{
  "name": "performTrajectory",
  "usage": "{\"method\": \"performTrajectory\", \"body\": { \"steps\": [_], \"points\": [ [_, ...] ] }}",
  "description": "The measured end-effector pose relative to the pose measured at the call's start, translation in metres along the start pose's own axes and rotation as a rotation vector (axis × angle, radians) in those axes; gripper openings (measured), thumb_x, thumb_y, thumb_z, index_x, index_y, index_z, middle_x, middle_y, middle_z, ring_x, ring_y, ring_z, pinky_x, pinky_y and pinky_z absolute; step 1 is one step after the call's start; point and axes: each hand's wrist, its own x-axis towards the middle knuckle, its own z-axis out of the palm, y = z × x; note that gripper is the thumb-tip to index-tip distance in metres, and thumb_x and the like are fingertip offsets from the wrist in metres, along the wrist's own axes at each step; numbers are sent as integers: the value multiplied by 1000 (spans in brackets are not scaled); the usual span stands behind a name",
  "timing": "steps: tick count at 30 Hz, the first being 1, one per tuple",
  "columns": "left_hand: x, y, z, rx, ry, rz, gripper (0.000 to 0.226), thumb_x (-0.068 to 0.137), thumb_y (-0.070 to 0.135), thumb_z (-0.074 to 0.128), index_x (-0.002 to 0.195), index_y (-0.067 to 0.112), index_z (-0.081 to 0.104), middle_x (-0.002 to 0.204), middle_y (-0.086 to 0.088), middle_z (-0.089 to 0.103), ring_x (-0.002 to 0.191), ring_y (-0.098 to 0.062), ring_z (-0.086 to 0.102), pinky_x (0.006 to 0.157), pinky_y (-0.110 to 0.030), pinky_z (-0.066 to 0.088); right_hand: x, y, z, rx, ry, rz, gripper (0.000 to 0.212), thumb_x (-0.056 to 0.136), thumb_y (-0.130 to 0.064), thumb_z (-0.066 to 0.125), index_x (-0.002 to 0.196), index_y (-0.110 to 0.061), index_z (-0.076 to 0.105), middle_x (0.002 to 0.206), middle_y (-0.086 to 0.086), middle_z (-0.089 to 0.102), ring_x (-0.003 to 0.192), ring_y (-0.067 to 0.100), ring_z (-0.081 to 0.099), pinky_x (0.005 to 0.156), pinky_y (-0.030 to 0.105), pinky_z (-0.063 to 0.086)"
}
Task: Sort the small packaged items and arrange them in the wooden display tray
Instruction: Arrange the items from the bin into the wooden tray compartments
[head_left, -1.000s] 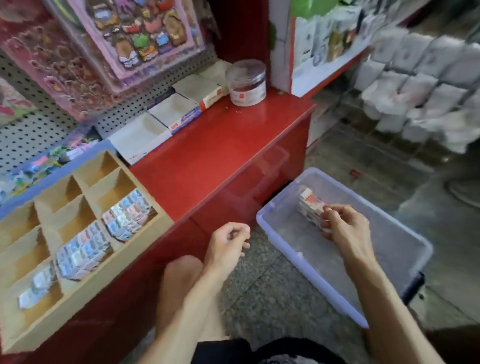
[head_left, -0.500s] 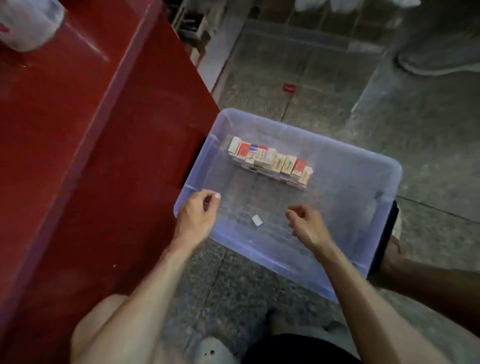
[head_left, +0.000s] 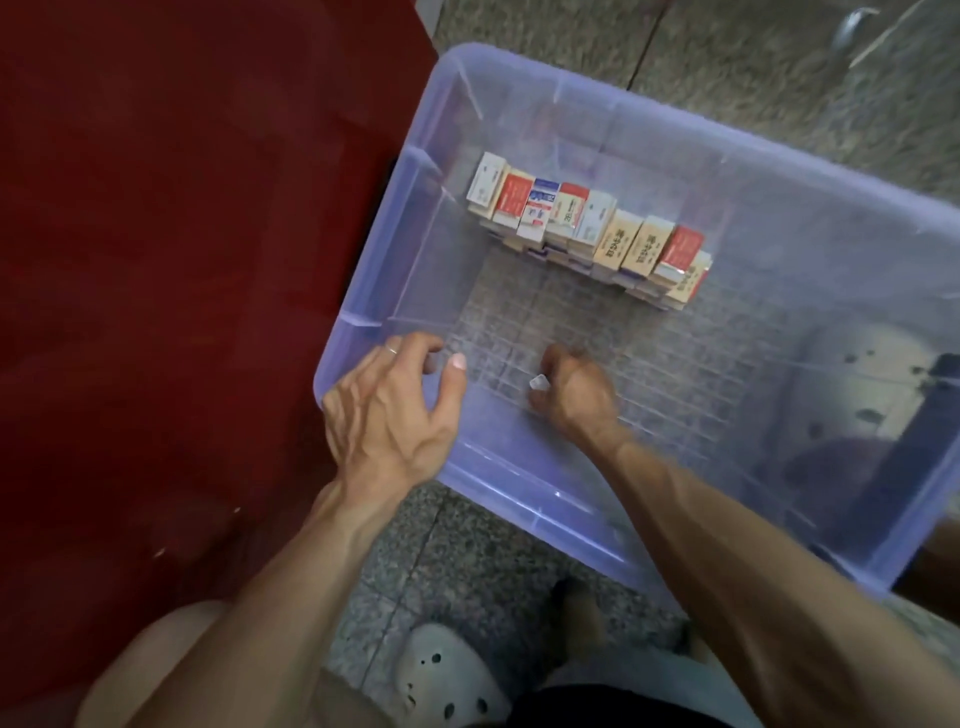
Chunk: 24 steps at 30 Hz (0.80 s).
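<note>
The right hand (head_left: 574, 392) seemingly pinches a stray packet (head_left: 538, 383) off the clear bin (head_left: 519, 93) floor (gathering step); left hand (head_left: 395, 410) hovers, fingers loosely spread. Next: lift it toward the tray, unseen here.

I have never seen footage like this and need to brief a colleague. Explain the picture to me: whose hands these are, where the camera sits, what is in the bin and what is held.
There is no machine here. A person wears a camera on the head, so this single view looks down along their own two bare arms.

On the speckled stone floor stands a translucent bluish plastic storage bin, beside a red counter front. Inside it, towards the far wall, lies a row of small printed cardboard packets, red, white and tan, stacked in layers.

The right hand reaches down to the bin's floor and pinches one small white packet. The left hand hovers over the bin's near left corner with loosely curled fingers, holding nothing.

The wooden display tray is not in view.
</note>
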Motion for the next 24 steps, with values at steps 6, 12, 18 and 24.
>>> {"method": "performTrajectory", "body": {
  "steps": [6, 12, 18, 24],
  "points": [
    [-1, -2, 0, -27, 32, 15, 39, 91, 48, 39, 105, 24, 65, 91, 8, 69, 89, -19, 66, 74, -36, 49, -16, -4, -20, 159, 40, 52, 13, 82, -24, 65, 91, -15, 60, 94, 15, 70, 91, 34, 65, 69, 31, 44],
    [-3, 1, -7, -102, -21, 2, 20, 98, 34, 50, 103, 22, 65, 95, 8, 66, 90, -20, 64, 72, -29, 38, -72, -24, -52, 459, 211, -59, 19, 85, -30, 58, 103, -29, 52, 96, 8, 73, 77, 25, 72, 76, 48, 58],
    [-34, 15, -56, -590, 80, -181, 10, 93, 22, 58, 90, 27, 66, 77, 5, 68, 82, -21, 69, 78, -35, 54, -133, -67, -82, 626, 241, -74, 19, 82, -22, 66, 94, -35, 57, 94, 4, 74, 80, 25, 72, 81, 52, 58],
    [-121, -2, -125, -894, 253, -304, 11, 91, 28, 58, 85, 33, 66, 74, 7, 71, 73, -13, 69, 63, -32, 55, -212, -115, -95, 591, 181, -230, 34, 81, -7, 70, 107, -26, 58, 97, -1, 70, 88, 20, 71, 84, 46, 59]
  ]
}}
